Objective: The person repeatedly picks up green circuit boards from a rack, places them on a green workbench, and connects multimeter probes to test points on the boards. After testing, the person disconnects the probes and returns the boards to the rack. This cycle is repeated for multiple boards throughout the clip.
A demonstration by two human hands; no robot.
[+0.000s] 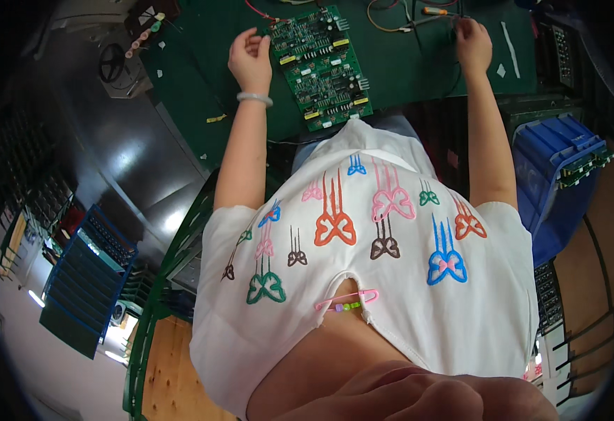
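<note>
Two green circuit boards [321,70], or one panel in two like halves, lie on the green tabletop [398,81] in front of me, crowded with small parts. Beside their upper left edge is my left hand [251,59], its fingers loosely curled and apart, with nothing visible in them. My right hand [474,48] is farther right, fingers bent together near some thin leads [404,29]. Whatever those fingers pinch is too small to make out. Just left of that hand lies a slim orange-and-white tool [435,11], whose kind I cannot tell.
A red wire [254,8] runs to the boards' top edge. White strips [509,49] lie at the table's right. A blue bin [556,158] with circuit boards on its rim stands at my right. Left of the table are a black handwheel [112,63] and blue-framed racks [86,281].
</note>
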